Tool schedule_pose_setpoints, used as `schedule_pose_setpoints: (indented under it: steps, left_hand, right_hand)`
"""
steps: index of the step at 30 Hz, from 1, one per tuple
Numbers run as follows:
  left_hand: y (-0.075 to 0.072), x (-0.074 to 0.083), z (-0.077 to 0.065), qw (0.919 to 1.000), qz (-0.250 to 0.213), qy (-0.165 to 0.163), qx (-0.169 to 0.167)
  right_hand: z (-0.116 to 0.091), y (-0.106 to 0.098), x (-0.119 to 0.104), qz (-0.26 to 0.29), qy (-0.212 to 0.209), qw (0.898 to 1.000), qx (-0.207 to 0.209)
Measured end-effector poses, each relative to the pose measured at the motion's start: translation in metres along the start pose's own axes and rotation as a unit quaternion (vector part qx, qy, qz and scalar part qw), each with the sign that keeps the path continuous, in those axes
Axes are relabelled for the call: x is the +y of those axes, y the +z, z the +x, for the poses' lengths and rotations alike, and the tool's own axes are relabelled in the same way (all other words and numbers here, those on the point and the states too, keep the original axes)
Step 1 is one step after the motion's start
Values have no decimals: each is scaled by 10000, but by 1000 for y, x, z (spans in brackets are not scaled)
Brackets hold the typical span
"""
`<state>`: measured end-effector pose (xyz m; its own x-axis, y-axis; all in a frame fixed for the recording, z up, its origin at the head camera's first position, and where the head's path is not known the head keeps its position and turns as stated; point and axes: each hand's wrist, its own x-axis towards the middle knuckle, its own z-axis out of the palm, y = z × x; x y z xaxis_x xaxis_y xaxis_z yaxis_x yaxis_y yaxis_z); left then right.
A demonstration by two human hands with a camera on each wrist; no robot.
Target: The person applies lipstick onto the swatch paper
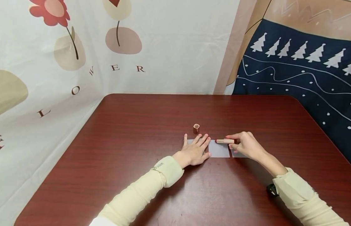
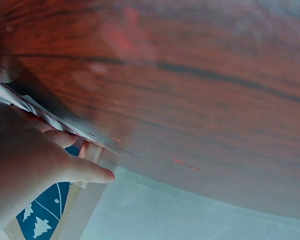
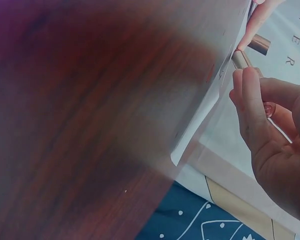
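My left hand [image 1: 195, 152] lies with fingers spread straight over a white card on the table, covering much of it. Beside it is a second white card [image 1: 219, 151], with my thumb tip at its left edge. Between thumb and fingers, my right hand [image 1: 248, 146] pinches a rose-gold lipstick [image 1: 226, 141]. Its red tip points left, close over the top edge of the middle card. A third card [image 1: 238, 155] lies partly under the right hand. The lipstick's cap [image 1: 196, 129] stands upright just beyond my left fingers.
The dark red wooden table [image 1: 152, 122] stretches around the cards on all sides. A white printed cloth [image 1: 175, 47] hangs behind and to the left. A navy cloth with white trees [image 1: 299, 72] hangs at the right.
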<state>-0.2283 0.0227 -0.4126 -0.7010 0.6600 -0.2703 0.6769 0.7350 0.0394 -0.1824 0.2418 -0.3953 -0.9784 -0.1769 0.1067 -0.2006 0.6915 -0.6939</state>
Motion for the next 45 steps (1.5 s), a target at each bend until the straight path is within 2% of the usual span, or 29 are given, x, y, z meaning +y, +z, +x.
schedule_pose_setpoints:
  steps: [39, 45]
  left_hand:
    - [-1, 1, -1, 9999, -115, -8, -28]
    - [0, 1, 0, 10000, -72, -21, -37]
  right_hand:
    - [-5, 0, -2, -19, 106, 9999, -10]
    - [-6, -1, -2, -30, 8, 10000, -5]
